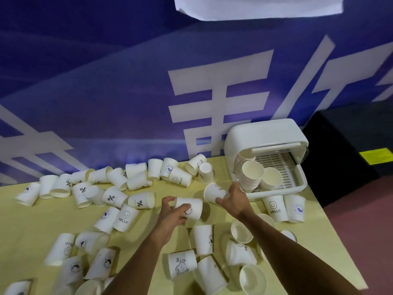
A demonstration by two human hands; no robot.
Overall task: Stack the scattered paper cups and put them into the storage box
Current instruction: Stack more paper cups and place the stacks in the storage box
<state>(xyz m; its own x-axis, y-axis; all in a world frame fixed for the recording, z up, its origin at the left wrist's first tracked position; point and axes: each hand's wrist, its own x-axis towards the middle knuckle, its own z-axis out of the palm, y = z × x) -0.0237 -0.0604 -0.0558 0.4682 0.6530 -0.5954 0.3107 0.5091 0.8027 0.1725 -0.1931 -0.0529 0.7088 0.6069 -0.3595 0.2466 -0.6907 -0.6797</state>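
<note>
**Cup in each hand, box open**

Scattered white paper cups (pixel 180 265) lie nearest on the yellow surface (pixel 32 231). The left hand (pixel 173 216) curls its fingers (pixel 184 208) round a sideways printed cup (pixel 191 206). The right hand (pixel 234 199) grips a second cup (pixel 213 192) near the white plastic storage box (pixel 265 135), which holds stacked cups (pixel 252 177).

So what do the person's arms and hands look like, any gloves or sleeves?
Two bare arms, nothing robotic. The left hand and right hand wear no gloves, and I see no rings, watch or bracelet. Both forearms are uncovered as far as the picture shows; no sleeve in view.
</note>
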